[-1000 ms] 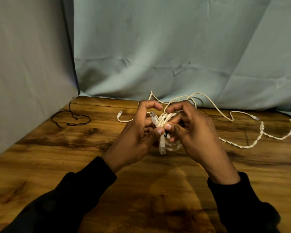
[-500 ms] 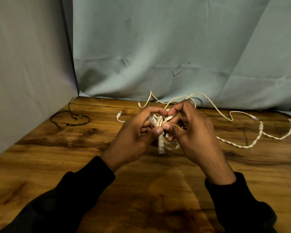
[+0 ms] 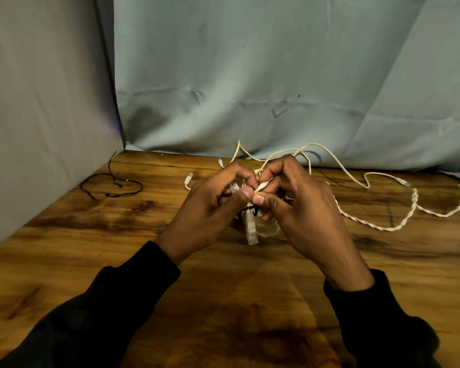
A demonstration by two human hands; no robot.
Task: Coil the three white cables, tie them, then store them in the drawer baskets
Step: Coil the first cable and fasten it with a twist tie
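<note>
Both hands meet over the middle of the wooden table (image 3: 117, 261). My left hand (image 3: 210, 205) and my right hand (image 3: 298, 205) pinch a small coiled white cable (image 3: 250, 227); its clear plug hangs down below the fingers. A thin black tie (image 3: 248, 209) wraps the coil between my thumbs. A loose thin white cable (image 3: 337, 166) loops behind my hands. A twisted white cable (image 3: 398, 227) lies to the right on the table.
Black tie wires (image 3: 112, 185) lie at the back left near the grey wall. A pale cloth backdrop (image 3: 276, 75) hangs behind the table's far edge. No drawer or baskets are in view.
My fingers have closed in tighter on the coil, thumbs now touching over the black tie. The hands stay in the same spot.
</note>
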